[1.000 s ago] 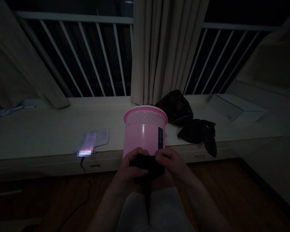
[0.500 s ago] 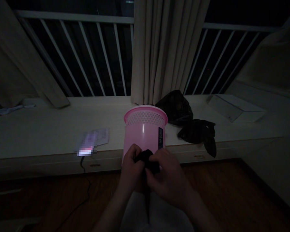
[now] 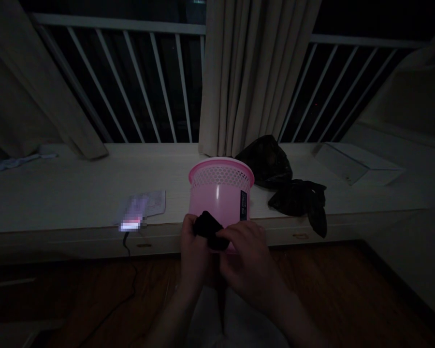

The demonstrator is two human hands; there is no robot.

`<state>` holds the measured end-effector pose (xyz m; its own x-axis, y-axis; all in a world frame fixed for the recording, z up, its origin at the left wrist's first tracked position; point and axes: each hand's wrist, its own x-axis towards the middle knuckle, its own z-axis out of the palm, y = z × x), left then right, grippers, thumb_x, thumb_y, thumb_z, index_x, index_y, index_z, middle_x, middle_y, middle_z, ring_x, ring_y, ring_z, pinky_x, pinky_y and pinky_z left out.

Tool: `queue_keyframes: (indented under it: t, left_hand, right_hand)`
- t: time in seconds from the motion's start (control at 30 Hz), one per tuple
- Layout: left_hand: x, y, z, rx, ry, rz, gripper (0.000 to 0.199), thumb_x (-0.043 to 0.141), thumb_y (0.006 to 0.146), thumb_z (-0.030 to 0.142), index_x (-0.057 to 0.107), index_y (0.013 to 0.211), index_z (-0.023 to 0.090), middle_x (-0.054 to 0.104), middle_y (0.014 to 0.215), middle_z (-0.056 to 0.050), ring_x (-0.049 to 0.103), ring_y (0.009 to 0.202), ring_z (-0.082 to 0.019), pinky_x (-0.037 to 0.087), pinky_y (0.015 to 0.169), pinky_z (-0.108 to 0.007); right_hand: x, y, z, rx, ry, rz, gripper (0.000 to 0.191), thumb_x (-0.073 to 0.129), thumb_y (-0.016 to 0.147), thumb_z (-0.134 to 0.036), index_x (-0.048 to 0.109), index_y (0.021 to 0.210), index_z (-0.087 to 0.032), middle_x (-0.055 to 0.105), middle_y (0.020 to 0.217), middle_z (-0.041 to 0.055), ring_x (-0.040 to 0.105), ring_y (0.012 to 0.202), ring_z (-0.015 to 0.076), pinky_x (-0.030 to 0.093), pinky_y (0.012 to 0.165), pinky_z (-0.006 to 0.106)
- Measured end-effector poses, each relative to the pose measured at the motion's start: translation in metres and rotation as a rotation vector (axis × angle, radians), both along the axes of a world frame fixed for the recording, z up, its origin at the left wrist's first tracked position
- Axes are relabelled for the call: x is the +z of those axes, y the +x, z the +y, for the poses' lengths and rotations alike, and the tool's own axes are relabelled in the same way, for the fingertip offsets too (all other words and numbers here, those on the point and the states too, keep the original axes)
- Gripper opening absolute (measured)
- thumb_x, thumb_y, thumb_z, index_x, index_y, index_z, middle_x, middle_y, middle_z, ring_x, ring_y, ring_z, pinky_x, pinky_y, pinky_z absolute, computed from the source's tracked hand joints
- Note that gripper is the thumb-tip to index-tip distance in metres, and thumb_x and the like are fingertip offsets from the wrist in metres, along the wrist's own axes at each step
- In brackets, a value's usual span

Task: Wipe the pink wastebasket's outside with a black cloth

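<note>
Two hands pinching a black bundle (image 3: 208,225) before a pink bin (image 3: 215,199)

The black bundle is sitting low in front of the bin's wall, above the person's lap; it is too dark to tell its material. The left hand (image 3: 195,249) is gripping its left side, while the right hand (image 3: 249,258) is pinching its lower right end with the fingers, the two probably sharing it because something so soft-looking would sag from a single hold. Behind them the bin is standing mouth up against the ledge (image 3: 83,193), its base hidden, so what is bearing it cannot be told; being so near, it is likely within easy reach. On the ledge to the right, a large black bag (image 3: 266,162) and a smaller black bag (image 3: 297,199) are lying, the smaller one drooping over the edge. Further right a pale box (image 3: 358,164) is resting, and to the left a glowing device (image 3: 131,218) is lying near the edge, perhaps to give its cable (image 3: 135,273) slack
</note>
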<state>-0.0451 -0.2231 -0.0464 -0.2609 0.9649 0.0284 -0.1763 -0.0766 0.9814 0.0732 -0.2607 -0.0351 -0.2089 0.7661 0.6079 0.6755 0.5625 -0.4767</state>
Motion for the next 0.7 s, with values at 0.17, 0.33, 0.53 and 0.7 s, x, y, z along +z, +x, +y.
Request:
queue_keyframes:
  t: [0.17, 0.33, 0.53, 0.7]
  left_hand:
    - [-0.008, 0.002, -0.001, -0.072, 0.009, 0.086, 0.015, 0.058, 0.064, 0.024, 0.044, 0.069, 0.022, 0.044, 0.060, 0.007, 0.042, 0.057, -0.011, 0.033, 0.051, -0.020]
    - [-0.014, 0.002, -0.007, -0.291, 0.077, 0.130, 0.021, 0.062, 0.065, 0.020, 0.045, 0.077, 0.022, 0.052, 0.069, 0.006, 0.049, 0.063, -0.012, 0.037, 0.058, -0.020]
    - [-0.005, 0.004, -0.020, -0.375, 0.165, 0.060, 0.024, 0.064, 0.067, 0.019, 0.048, 0.084, 0.022, 0.059, 0.081, 0.002, 0.057, 0.075, -0.013, 0.043, 0.066, -0.021]
    - [-0.007, 0.015, -0.020, -0.289, 0.267, 0.154, 0.018, 0.059, 0.067, 0.017, 0.047, 0.079, 0.021, 0.054, 0.073, 0.003, 0.053, 0.066, -0.012, 0.042, 0.059, -0.020]
  right_hand:
    - [-0.004, 0.012, 0.010, -0.031, 0.055, 0.041, 0.021, 0.052, 0.068, -0.005, 0.052, 0.082, -0.020, 0.058, 0.076, 0.0009, 0.052, 0.075, 0.0181, 0.039, 0.068, 0.031]
    - [-0.010, 0.019, 0.014, -0.119, 0.171, 0.168, 0.020, 0.053, 0.068, -0.007, 0.040, 0.070, -0.022, 0.045, 0.063, -0.0043, 0.044, 0.059, 0.0127, 0.033, 0.055, 0.024]
    - [-0.010, 0.018, 0.012, -0.245, 0.258, 0.242, 0.022, 0.055, 0.072, -0.010, 0.038, 0.068, -0.023, 0.039, 0.059, -0.0076, 0.040, 0.051, 0.0093, 0.031, 0.049, 0.021]
    - [-0.008, 0.018, 0.013, -0.276, 0.299, 0.289, 0.022, 0.058, 0.074, -0.012, 0.040, 0.066, -0.023, 0.042, 0.057, -0.0078, 0.042, 0.050, 0.0086, 0.033, 0.048, 0.020]
